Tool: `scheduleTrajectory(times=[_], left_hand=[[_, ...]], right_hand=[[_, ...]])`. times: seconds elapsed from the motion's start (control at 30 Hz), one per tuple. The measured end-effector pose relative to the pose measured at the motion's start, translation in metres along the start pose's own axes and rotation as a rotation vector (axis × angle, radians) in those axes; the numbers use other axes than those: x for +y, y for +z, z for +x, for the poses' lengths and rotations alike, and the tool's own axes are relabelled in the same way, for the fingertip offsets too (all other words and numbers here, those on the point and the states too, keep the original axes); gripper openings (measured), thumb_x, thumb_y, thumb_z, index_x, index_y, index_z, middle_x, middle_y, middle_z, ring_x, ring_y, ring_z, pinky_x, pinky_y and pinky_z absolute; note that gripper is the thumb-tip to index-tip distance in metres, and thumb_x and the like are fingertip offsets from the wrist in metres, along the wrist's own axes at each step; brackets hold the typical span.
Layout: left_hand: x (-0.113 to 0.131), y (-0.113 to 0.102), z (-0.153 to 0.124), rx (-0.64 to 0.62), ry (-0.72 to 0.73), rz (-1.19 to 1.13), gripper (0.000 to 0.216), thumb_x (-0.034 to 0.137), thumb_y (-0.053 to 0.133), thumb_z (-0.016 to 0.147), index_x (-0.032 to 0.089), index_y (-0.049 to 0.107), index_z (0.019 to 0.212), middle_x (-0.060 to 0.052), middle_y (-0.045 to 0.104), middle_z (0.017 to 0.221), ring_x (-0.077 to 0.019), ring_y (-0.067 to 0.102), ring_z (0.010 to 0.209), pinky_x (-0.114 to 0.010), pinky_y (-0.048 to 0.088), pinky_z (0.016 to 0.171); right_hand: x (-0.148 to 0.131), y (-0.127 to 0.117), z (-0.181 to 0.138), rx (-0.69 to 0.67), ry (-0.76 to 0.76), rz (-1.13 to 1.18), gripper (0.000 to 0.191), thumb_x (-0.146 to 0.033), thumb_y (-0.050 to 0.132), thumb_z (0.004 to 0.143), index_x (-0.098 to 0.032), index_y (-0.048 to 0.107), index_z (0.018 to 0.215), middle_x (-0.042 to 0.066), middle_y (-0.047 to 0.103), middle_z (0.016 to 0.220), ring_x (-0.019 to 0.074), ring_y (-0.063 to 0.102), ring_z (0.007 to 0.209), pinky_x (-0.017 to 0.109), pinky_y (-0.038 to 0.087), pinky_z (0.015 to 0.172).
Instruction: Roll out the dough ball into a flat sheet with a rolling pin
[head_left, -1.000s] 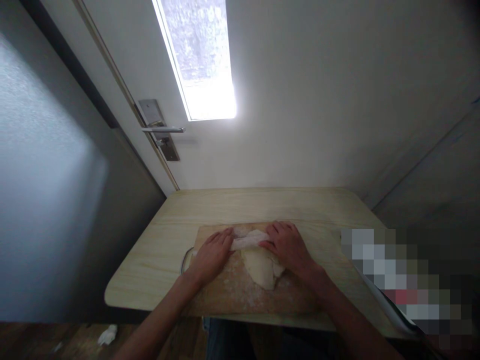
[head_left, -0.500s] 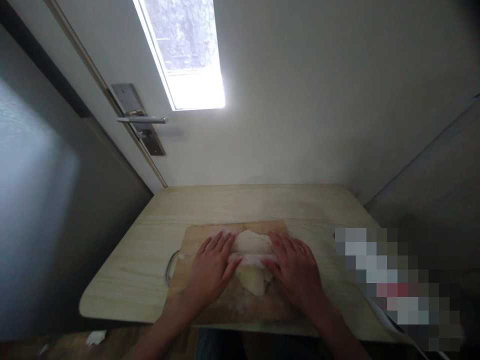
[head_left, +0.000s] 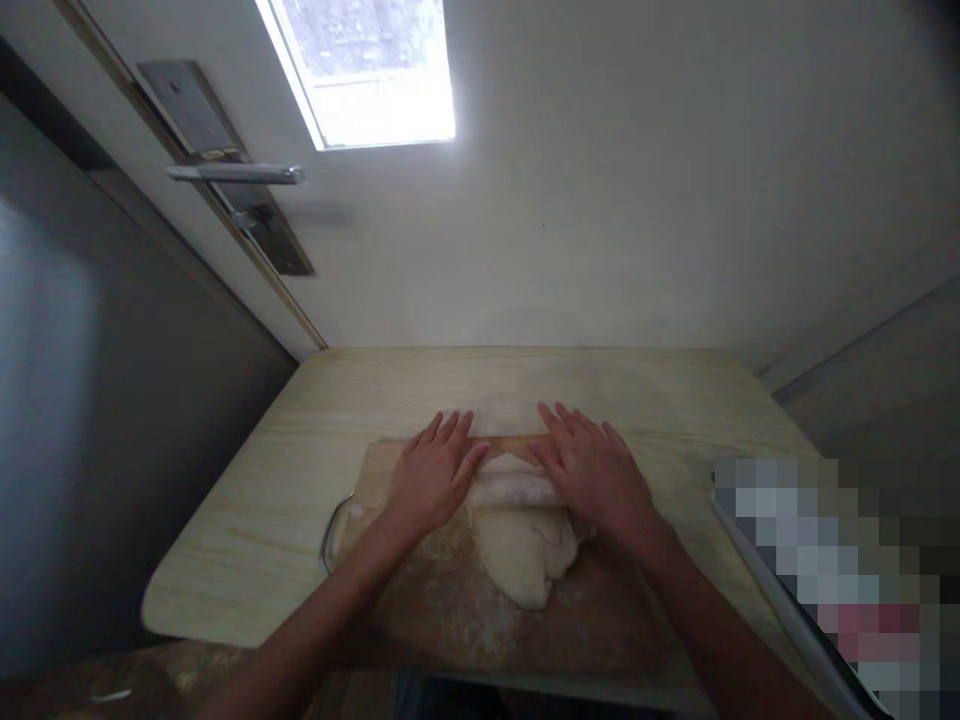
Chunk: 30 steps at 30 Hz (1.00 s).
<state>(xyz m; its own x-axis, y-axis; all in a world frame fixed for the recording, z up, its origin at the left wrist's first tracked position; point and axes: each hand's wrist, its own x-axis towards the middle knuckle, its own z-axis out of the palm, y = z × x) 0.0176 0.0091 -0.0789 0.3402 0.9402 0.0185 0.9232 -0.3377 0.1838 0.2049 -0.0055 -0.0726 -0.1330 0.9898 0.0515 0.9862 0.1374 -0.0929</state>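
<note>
A flat piece of pale dough (head_left: 521, 555) lies on a floured wooden cutting board (head_left: 450, 630). Across its far part runs a flour-dusted rolling pin (head_left: 517, 490). My left hand (head_left: 435, 475) rests over the pin's left end, palm down, fingers stretched forward. Over the right end lies my right hand (head_left: 596, 475), also flat with its fingers extended and slightly spread. Both pin ends are hidden beneath my palms. The dough's near edge is uneven, with a crease toward its right side.
The board has a metal handle (head_left: 330, 535) on its left and lies on a light wooden table (head_left: 247, 510). Behind the table stands a white door with a lever handle (head_left: 236, 174) and a bright window pane. A blurred-out object (head_left: 832, 560) sits at the right edge.
Both hands have pushed forward, away from me, carrying the rolling pin toward the dough's far edge. More of the near dough shows. My view has tilted down slightly.
</note>
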Motion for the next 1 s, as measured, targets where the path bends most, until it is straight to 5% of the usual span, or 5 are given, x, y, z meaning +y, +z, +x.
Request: scheduleTrajectory(times=[0.53, 1.0], left_hand=[[-0.009, 0.003, 0.028, 0.182, -0.049, 0.024, 0.043, 0.032, 0.015, 0.087, 0.013, 0.053, 0.093, -0.009, 0.058, 0.094, -0.0159, 0.049, 0.095, -0.029, 0.035, 0.084], [0.03, 0.001, -0.079, 0.231, -0.013, 0.258, 0.042, 0.037, 0.028, 0.083, 0.016, 0.043, 0.116, -0.011, 0.045, 0.121, -0.0242, 0.037, 0.113, -0.043, 0.028, 0.092]], right_hand=[[0.004, 0.002, 0.034, 0.027, 0.061, 0.037, 0.049, -0.041, 0.023, 0.083, -0.012, 0.04, 0.118, 0.015, 0.042, 0.123, 0.0222, 0.038, 0.11, 0.037, 0.028, 0.088], [-0.009, 0.012, -0.079, 0.256, -0.064, 0.052, 0.039, -0.03, 0.026, 0.083, -0.017, 0.048, 0.113, 0.007, 0.051, 0.115, 0.0191, 0.041, 0.109, 0.04, 0.024, 0.092]])
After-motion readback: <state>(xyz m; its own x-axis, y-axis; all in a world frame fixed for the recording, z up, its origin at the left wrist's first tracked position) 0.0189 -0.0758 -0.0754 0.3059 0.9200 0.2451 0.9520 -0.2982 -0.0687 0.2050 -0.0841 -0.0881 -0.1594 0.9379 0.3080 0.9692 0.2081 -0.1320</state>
